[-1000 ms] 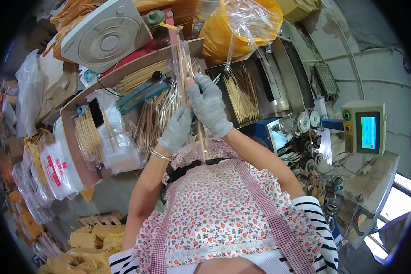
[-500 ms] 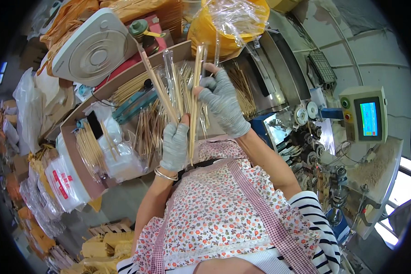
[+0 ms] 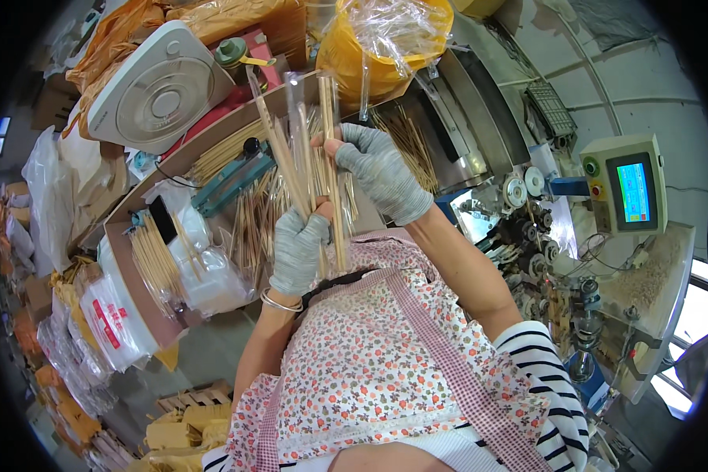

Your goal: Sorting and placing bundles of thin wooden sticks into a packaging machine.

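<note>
Wooden sticks [image 3: 285,175] in clear film [image 3: 294,85] fan out at upper centre of the frame. The left hand [image 3: 297,250] grasps their lower part; the right hand [image 3: 387,175] pinches one slim bundle [image 3: 326,108] above its middle. Judged light, stiff, probably slippery; best held mid-length.

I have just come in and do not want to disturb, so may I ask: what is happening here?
A person in grey fingerless gloves is handling thin wooden sticks in clear sleeves over a cardboard box. The left hand grips the fanned-out bunches low down, while the right hand appears to pinch one bunch higher up. More sticks lie in the box, near a teal tool. To the right, a lit screen stands among machinery.
</note>
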Demonstrator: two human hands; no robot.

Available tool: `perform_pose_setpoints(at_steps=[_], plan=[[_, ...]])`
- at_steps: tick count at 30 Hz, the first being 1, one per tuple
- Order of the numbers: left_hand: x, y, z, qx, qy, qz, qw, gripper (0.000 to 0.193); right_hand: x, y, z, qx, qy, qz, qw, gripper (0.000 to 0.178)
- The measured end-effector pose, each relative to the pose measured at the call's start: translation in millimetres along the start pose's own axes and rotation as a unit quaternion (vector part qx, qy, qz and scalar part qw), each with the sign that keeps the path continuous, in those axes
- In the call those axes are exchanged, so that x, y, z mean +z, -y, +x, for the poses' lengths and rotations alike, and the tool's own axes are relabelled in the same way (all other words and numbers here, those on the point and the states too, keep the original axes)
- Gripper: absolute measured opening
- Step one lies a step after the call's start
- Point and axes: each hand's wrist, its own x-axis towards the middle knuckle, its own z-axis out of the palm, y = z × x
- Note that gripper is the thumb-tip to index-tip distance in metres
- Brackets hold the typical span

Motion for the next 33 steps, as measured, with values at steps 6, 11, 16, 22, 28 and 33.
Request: perform_pose_setpoints(at_steps=[6, 11, 16, 22, 28, 33], plan=[[0.0, 8.4, -2.2, -0.035, 0.012, -0.058, 0.998, 0.017, 8.4, -0.6, -10.8, -0.002, -0.005, -0.002, 1.0, 0.023], [-2.4, 3.8, 8.8, -0.073, 0.025, -0.028, 0.997, 0.022, -0.2, -9.7, -3.8, 0.025, -0.028, 0.146, 0.989, 0.028], [-9.3, 6.5, 41.3, -0.072, 0.047, -0.034, 0.996, 0.026, -16.7, -18.9, 27.7, 0.033, 0.002, 0.194, 0.981, 0.027], [-10.9, 12.5, 55.8, -0.088, 0.073, -0.062, 0.992, 0.02, -20.0, -33.0, 36.4, 0.028, -0.029, 0.217, 0.975, 0.016], [-12.1, 13.1, 58.0, -0.109, 0.084, -0.082, 0.987, 0.02, -18.7, -32.5, 34.5, 0.051, -0.051, 0.138, 0.988, 0.026], [-15.4, 15.1, 66.9, -0.117, 0.078, -0.074, 0.987, 0.02, -17.7, -37.2, 41.2, 0.044, -0.048, 0.162, 0.985, 0.025]])
